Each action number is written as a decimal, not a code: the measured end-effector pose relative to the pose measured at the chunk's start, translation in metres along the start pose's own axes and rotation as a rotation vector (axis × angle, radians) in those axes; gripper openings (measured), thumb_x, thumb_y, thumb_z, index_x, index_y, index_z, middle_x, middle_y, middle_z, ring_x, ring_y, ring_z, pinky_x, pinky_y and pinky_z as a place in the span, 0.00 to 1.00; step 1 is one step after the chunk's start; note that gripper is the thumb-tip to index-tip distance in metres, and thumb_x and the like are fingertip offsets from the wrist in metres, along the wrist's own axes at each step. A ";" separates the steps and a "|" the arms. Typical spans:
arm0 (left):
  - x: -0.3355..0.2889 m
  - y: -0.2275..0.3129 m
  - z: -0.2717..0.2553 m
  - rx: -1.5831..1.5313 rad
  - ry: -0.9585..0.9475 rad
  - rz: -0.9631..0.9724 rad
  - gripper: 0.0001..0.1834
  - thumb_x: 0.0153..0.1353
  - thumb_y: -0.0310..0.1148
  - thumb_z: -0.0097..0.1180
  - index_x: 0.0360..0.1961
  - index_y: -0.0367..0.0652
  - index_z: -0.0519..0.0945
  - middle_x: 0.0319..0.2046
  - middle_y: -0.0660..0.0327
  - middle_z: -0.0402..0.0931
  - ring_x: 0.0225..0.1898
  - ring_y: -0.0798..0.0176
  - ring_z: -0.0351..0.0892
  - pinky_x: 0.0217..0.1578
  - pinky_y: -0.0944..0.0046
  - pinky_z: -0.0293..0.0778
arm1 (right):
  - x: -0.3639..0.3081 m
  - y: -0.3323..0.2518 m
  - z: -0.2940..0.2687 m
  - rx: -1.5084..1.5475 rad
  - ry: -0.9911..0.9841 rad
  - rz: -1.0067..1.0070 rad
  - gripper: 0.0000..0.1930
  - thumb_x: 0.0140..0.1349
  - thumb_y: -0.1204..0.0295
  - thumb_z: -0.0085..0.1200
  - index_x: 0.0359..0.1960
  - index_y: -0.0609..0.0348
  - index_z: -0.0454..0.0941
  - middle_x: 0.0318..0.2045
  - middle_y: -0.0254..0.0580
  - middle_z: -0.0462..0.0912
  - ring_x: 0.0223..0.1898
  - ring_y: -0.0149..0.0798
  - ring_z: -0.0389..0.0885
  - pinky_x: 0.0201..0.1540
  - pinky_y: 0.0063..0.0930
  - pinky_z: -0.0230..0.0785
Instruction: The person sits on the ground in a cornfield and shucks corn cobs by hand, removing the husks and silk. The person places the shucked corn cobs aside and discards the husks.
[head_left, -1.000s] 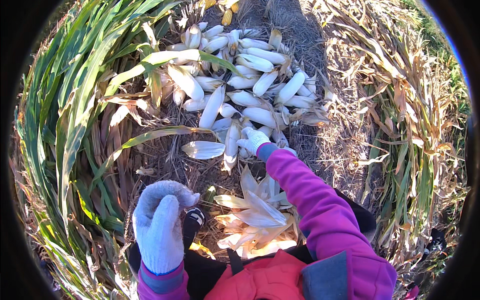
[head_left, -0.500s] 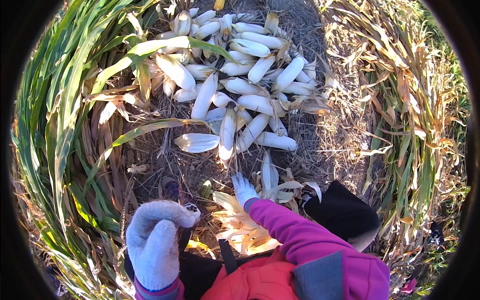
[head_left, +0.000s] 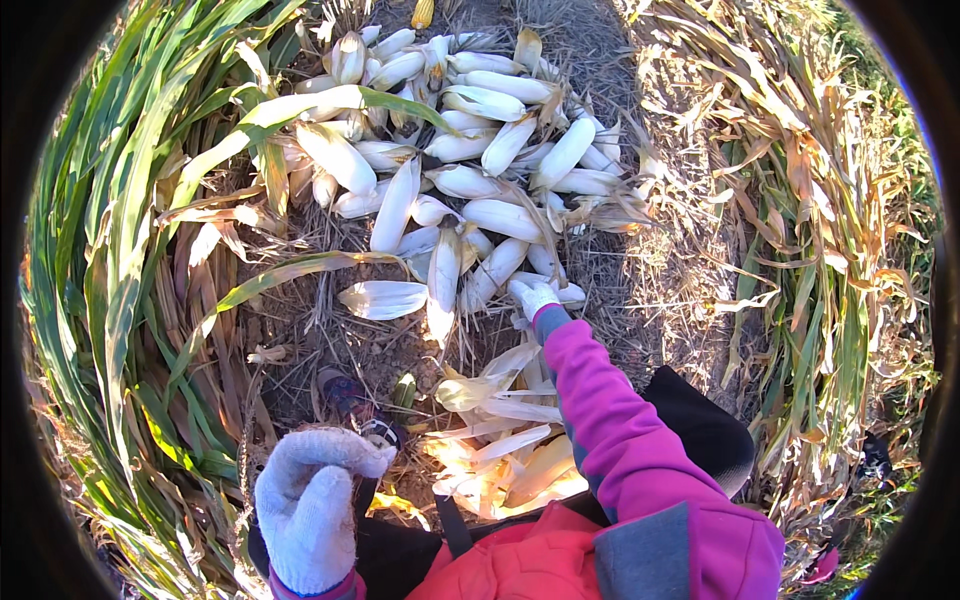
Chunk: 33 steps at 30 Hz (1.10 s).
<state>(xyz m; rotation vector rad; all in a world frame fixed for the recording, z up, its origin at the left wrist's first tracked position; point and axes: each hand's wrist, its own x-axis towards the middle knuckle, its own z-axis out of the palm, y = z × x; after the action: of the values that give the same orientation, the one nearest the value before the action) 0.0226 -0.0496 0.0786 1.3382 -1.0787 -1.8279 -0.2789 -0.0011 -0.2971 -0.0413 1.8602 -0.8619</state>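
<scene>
Right hand [head_left: 533, 295] at near edge of corn pile [head_left: 500, 216], grip can't be told; left hand [head_left: 312, 505] curled, hold unclear; open soil [head_left: 395, 345] between it and pile.

Corn ear [head_left: 573, 294] partly hidden, left sleeve [head_left: 346, 588] cropped

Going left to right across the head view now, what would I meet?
Bank of green leaves → gloved left hand → yellow ear at the top edge → gloved right hand → dried stalks.
</scene>
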 end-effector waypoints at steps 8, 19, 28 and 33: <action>0.003 -0.009 0.011 0.050 -0.068 -0.083 0.10 0.56 0.25 0.50 0.35 0.29 0.76 0.33 0.48 0.78 0.37 0.55 0.80 0.48 0.53 0.79 | 0.083 0.045 0.093 -0.040 0.085 0.062 0.38 0.58 0.44 0.60 0.58 0.65 0.75 0.55 0.52 0.79 0.55 0.51 0.77 0.59 0.39 0.66; 0.004 -0.030 0.000 0.081 -0.137 -0.118 0.13 0.63 0.26 0.54 0.48 0.34 0.78 0.41 0.57 0.80 0.43 0.66 0.79 0.49 0.64 0.75 | -0.059 0.065 0.057 0.222 -0.411 -0.068 0.34 0.57 0.67 0.68 0.63 0.66 0.67 0.53 0.46 0.80 0.50 0.39 0.80 0.54 0.32 0.72; 0.043 -0.141 -0.022 0.199 -0.193 0.005 0.37 0.56 0.42 0.69 0.59 0.28 0.69 0.52 0.48 0.77 0.51 0.59 0.78 0.53 0.62 0.74 | -0.274 -0.016 0.039 -0.560 -0.349 -0.640 0.41 0.52 0.55 0.71 0.61 0.64 0.65 0.49 0.56 0.81 0.49 0.52 0.83 0.53 0.39 0.75; -0.006 -0.148 -0.027 -0.225 -0.228 -0.103 0.26 0.60 0.34 0.63 0.57 0.33 0.72 0.45 0.56 0.79 0.46 0.61 0.80 0.50 0.59 0.77 | -0.313 -0.030 -0.021 -0.798 -0.669 -1.020 0.48 0.54 0.53 0.68 0.71 0.59 0.56 0.57 0.65 0.75 0.58 0.60 0.76 0.59 0.46 0.69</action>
<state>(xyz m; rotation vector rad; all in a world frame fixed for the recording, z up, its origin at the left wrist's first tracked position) 0.0478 0.0181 -0.0533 1.0917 -0.8960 -2.1482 -0.1618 0.1133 -0.0274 -1.6642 1.3418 -0.5477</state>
